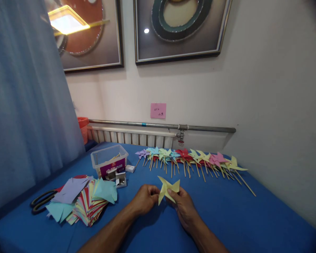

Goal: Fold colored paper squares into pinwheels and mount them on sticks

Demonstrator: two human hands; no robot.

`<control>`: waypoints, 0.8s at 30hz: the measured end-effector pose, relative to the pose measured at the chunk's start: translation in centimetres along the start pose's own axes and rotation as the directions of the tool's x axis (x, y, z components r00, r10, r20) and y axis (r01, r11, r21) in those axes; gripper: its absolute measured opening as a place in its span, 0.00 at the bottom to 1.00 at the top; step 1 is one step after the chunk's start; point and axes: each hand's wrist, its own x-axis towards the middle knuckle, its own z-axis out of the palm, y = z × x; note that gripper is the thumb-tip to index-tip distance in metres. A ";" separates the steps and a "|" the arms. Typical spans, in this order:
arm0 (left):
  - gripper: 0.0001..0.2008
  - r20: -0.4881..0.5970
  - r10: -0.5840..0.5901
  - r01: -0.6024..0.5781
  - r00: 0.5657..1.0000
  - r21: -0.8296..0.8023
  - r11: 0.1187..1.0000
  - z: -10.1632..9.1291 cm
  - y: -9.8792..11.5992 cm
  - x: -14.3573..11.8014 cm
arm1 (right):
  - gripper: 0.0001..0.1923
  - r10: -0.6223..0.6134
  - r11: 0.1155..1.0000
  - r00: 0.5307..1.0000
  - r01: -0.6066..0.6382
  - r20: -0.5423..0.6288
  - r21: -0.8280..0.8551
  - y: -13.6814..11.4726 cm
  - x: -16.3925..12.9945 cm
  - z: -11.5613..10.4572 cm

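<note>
Yellow paper pinwheel head [168,188], folded, held just above the blue desk [226,214]: my left hand [145,199] and right hand [183,205] each pinch it near the middle. I judge it light, limp, easily creased; grip centre, not points. Beyond: paper squares [86,203], scissors [42,202], plastic box [109,161], finished pinwheels [192,160].

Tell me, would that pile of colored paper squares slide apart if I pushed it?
Probably. The paper pile is already fanned out, with loose sheets sticking out at the edges, so a push would likely spread it further. The sheets look thin and light, so they would probably bend and flop when lifted. The blue table cover looks like cloth, which might grip the bottom sheets a little.
</note>
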 end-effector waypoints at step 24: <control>0.09 -0.031 0.053 -0.052 0.998 0.035 0.998 0.6 0.2 -0.4 | 0.25 -0.026 0.999 1.000 0.026 0.003 -0.030 1.4 1.2 -0.8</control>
